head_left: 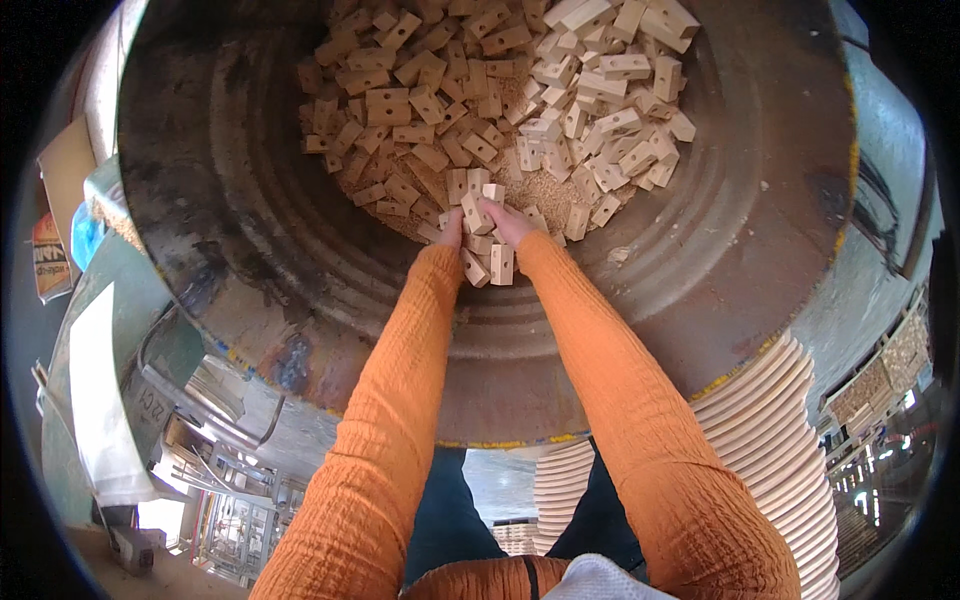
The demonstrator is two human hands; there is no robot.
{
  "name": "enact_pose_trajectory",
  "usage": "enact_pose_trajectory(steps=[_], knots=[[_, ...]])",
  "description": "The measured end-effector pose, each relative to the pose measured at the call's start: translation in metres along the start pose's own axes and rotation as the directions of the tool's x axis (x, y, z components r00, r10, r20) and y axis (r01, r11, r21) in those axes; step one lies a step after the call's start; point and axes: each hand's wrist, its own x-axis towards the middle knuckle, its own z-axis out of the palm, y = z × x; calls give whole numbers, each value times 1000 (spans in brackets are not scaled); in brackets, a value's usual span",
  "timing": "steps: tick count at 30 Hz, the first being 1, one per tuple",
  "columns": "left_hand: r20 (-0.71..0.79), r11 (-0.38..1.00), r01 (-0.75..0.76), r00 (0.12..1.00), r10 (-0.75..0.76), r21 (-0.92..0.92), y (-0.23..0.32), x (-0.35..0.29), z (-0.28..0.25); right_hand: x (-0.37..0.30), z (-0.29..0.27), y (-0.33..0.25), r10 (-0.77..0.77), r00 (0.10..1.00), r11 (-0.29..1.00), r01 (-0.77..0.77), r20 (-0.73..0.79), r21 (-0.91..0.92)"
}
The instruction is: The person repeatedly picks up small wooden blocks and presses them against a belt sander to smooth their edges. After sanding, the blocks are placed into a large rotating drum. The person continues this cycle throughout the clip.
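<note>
Both my arms, in orange sleeves, reach down into a large round metal drum (690, 330). My left hand (452, 230) and my right hand (511, 223) come together around a small heap of pale wooden blocks (477, 213), gripping it from either side. My thumbs show at the sides of the heap, while most of my fingers are hidden under and behind the blocks. Several of these blocks have a round hole in one face. Just below my hands, a few more blocks (501, 264) rest against the heap.
Beyond my hands lies a big pile of similar drilled blocks (420, 100), darker on the left and paler on the right, with sawdust (545, 190) among them. The drum's rim has yellow marks. Outside it stand a ribbed pale hose (770, 430) and a bent metal bar (215, 425).
</note>
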Motion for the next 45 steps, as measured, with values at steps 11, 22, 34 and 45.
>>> enact_pose_trajectory(steps=[11, 22, 34, 45], knots=[[77, 973, -232, 970, 231, 0, 13, -177, 31, -222, 45, -94, -241, 958, 952, 264, -153, 153], [89, 570, -821, 565, 820, -41, 101, -553, 68, -538, 130, -224, -855, 518, 518, 846, -36, -126], [-363, -1, -1000, -3, 932, 4, 71, -780, -216, -646, 439, -161, -749, 146, 376, 897, 647, 233], [-86, -30, -350, -311, 946, 936, 5, -730, -338, -616, 443, -161, -456, 122, -436, 833, 882, -341]])
